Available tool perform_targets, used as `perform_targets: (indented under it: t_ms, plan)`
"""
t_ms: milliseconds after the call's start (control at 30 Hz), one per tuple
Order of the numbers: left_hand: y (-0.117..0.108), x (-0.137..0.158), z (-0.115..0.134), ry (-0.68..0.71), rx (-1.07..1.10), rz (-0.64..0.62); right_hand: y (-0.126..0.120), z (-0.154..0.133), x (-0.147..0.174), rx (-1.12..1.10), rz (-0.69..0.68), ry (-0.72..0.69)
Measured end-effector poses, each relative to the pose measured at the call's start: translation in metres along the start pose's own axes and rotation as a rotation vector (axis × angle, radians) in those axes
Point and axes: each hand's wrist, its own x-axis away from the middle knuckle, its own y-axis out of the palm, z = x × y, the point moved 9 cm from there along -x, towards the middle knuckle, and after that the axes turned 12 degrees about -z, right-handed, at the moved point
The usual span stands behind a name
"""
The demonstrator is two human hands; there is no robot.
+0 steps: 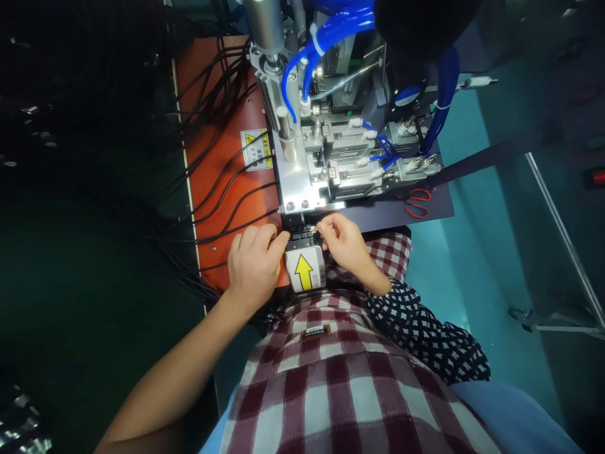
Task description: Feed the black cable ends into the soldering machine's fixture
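The right grip [344,244] is pinched narrow, seemingly on a small bright part [313,229] just left of its fingertips, at the black block [301,239] between both grips. The left grip [253,261] is curled, its thumb tip at the block; whether it holds anything cannot be told. Doing this well likely means steadying the block with the left grip and keeping the right pinch light and level. The part's long axis seems to run crosswise, grip to grip; which end leads is too small to tell.
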Motion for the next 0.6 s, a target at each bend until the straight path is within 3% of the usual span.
perform_targets:
  t_ms: [133, 333, 600]
  plan:
    - [0.01, 0.004, 0.005, 0.009, 0.048, -0.105, 0.005, 0.009, -0.001, -0.149, -0.04, 0.023]
    - [0.008, 0.0, 0.022, 0.102, 0.237, -0.088, 0.004, 0.016, 0.0, -0.298, -0.042, -0.013]
    - [0.017, -0.007, 0.029, 0.081, 0.231, -0.108, 0.012, 0.01, 0.001, -0.327, -0.037, -0.052]
